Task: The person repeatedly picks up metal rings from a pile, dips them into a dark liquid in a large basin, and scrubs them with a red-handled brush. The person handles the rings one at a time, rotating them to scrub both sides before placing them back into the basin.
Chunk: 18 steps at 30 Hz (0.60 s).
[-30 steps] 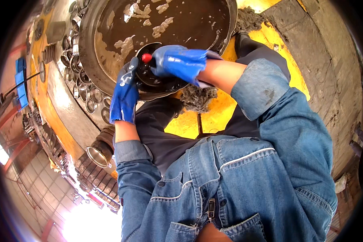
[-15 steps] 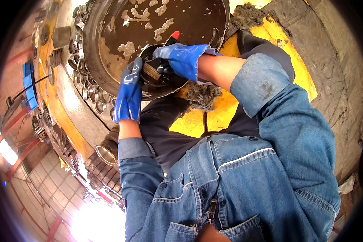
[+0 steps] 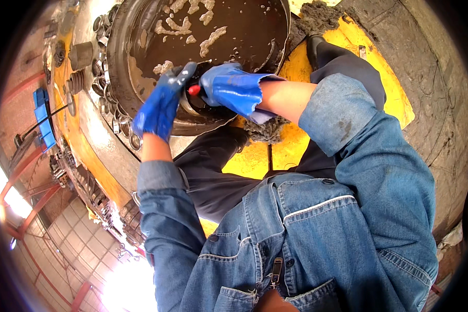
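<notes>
blue-gloved, the left hand (image 3: 172, 86) and the right hand (image 3: 221, 86) are close together over the near side of a wide, dark basin (image 3: 120, 67), and i watch them from my distant seat through the head camera. i see the right hand closed around a red-tipped tool (image 3: 194, 90); its red end shows in the space between the two hands, while the rest is hidden from me. i find the left hand just left of it, its fingers close together and pointing far and right, beside a round metal part (image 3: 190, 108); i cannot tell whether they are clamped on that part. the part is at the near side of the basin, partly covered by the hands, so i cannot make out its whole shape.

farther off, i see dark brown liquid (image 3: 244, 31) in the basin, with pale foam (image 3: 213, 41) in patches on its surface. metal rings (image 3: 98, 68) crowd the basin's left side, and farther left i make out a blue bin (image 3: 43, 117). on the right, a yellow sheet (image 3: 387, 88) reaches under the person's dark trousers (image 3: 218, 195). a grey fibrous clump (image 3: 268, 131) lies just beside the basin's near right edge.
</notes>
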Tool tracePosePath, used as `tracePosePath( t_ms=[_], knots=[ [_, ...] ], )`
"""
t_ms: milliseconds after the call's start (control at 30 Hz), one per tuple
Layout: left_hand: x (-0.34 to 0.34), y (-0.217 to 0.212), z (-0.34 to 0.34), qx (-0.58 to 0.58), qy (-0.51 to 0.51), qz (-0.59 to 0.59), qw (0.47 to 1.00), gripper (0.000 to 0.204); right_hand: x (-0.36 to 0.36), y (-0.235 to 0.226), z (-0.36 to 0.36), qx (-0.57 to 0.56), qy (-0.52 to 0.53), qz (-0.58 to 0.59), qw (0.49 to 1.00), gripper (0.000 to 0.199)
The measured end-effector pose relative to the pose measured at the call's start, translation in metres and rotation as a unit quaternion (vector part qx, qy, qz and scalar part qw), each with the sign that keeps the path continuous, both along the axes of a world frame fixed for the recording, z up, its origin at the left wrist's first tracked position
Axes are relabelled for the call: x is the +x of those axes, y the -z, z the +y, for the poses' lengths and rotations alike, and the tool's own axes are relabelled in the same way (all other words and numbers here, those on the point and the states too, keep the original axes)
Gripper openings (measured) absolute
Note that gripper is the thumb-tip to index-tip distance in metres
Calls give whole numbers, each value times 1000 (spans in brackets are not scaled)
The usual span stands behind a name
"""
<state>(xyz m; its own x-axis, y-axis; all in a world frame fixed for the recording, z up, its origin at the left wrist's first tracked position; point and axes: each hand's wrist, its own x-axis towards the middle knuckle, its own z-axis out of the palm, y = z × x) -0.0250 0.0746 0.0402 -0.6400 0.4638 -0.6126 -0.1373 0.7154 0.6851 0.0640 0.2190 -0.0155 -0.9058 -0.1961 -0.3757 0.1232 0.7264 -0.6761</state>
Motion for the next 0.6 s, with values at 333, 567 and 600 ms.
tracePosePath(
  t_ms=[333, 567, 600],
  knots=[
    [61, 15, -28, 87, -244, 35, 965, 47, 7, -3, 5, -588, 418, -270, 638, 28],
    [22, 4, -24, 15, -152, -33, 988, 51, 10, 0, 9, -262, 161, -106, 946, 23],
    [21, -4, -9, 8, -129, -43, 991, 51, 7, 6, 6, -195, 119, -91, 969, 23]
  ],
)
